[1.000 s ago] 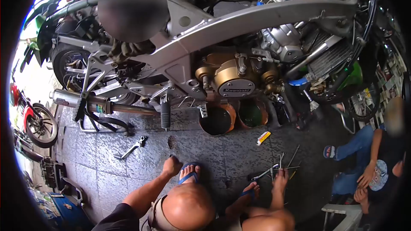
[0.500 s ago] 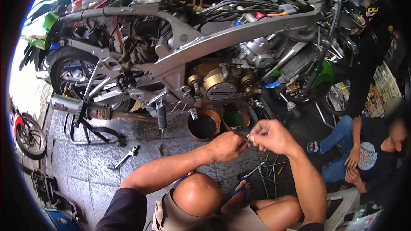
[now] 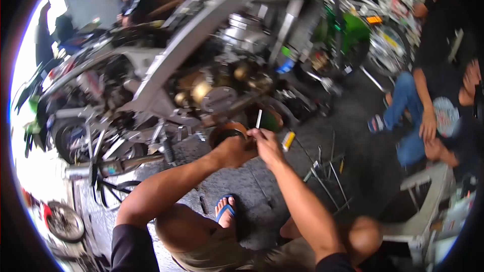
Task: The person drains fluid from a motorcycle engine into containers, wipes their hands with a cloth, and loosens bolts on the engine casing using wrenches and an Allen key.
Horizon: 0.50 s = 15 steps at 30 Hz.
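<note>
Both my hands are close together in front of the motorcycle's engine, blurred by motion. My left hand point(image 3: 236, 152) is closed, its fingertips against the right hand; what it holds, if anything, is hidden. My right hand point(image 3: 268, 149) is pinched shut. From its fingertips a thin white stick point(image 3: 259, 119) points upward; its exact kind is too blurred to tell. A small yellow and white object point(image 3: 288, 141) shows just right of my right hand; I cannot tell whether it touches the hand. Behind the hands are an orange-rimmed container point(image 3: 214, 140) with dark contents and a second one with green inside point(image 3: 273, 121).
The partly stripped motorcycle point(image 3: 166, 63) spans the view ahead. Several long tools point(image 3: 327, 174) lie on the floor at right. A seated person in jeans point(image 3: 401, 103) is beside a pale stool point(image 3: 428, 181). Another person point(image 3: 128, 2) is at the back left.
The view has swung and tilted, so the motorcycle appears slanted. My hands have drawn together, and the white stick now stands up between them. The yellow and white object shows beside my right hand.
</note>
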Motion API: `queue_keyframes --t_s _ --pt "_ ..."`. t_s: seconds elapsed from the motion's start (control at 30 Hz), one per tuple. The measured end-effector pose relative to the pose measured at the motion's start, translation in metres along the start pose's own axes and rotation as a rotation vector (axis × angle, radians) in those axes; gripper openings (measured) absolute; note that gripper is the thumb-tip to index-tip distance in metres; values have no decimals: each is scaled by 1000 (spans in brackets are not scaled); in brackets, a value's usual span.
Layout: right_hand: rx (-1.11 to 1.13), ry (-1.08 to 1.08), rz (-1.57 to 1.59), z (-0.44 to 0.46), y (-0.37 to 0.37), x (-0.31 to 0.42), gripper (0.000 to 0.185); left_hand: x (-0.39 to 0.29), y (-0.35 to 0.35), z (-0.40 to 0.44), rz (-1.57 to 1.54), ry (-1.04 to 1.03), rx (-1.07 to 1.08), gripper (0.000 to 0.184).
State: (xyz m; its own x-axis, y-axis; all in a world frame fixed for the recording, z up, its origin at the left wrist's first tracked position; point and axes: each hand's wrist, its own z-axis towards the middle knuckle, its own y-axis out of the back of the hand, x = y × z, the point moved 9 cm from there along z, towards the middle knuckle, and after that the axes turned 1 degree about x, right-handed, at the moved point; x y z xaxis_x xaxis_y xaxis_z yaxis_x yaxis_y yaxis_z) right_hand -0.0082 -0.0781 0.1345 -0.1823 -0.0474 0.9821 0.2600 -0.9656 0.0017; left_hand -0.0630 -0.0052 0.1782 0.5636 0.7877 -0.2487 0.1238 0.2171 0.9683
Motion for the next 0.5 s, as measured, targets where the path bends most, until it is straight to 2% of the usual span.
queue_keyframes --t_s 0.03,0.07,0.1,0.13,0.17,0.2,0.27,0.37,0.43,0.5 --pt "22 -201 148 -8 3 -20 25 -3 21 -11 -257 519 284 35" --pt "28 -400 309 -23 6 -39 26 -16 28 -13 -174 494 271 41" --pt "-58 -523 280 -40 16 -68 27 -14 9 -16 -208 390 248 42" --pt "-131 -635 251 -51 27 -105 28 -21 6 -22 -200 370 304 43" --pt "-171 -578 32 -57 48 -144 32 -27 8 -28 -186 366 347 44" --pt "-201 -591 35 -69 69 -173 32 -29 3 -34 -233 335 355 44" --pt "-309 -410 -670 -87 131 -185 35 -28 3 -45 -276 319 371 44" --pt "-485 -648 -818 -136 230 -243 37 -39 17 -53 -335 341 491 47" --pt "-664 -767 -737 -165 283 -206 34 -49 48 -51 -285 411 457 42" --pt "-866 -857 -700 -196 337 -220 34 -67 71 -50 -316 448 386 27"
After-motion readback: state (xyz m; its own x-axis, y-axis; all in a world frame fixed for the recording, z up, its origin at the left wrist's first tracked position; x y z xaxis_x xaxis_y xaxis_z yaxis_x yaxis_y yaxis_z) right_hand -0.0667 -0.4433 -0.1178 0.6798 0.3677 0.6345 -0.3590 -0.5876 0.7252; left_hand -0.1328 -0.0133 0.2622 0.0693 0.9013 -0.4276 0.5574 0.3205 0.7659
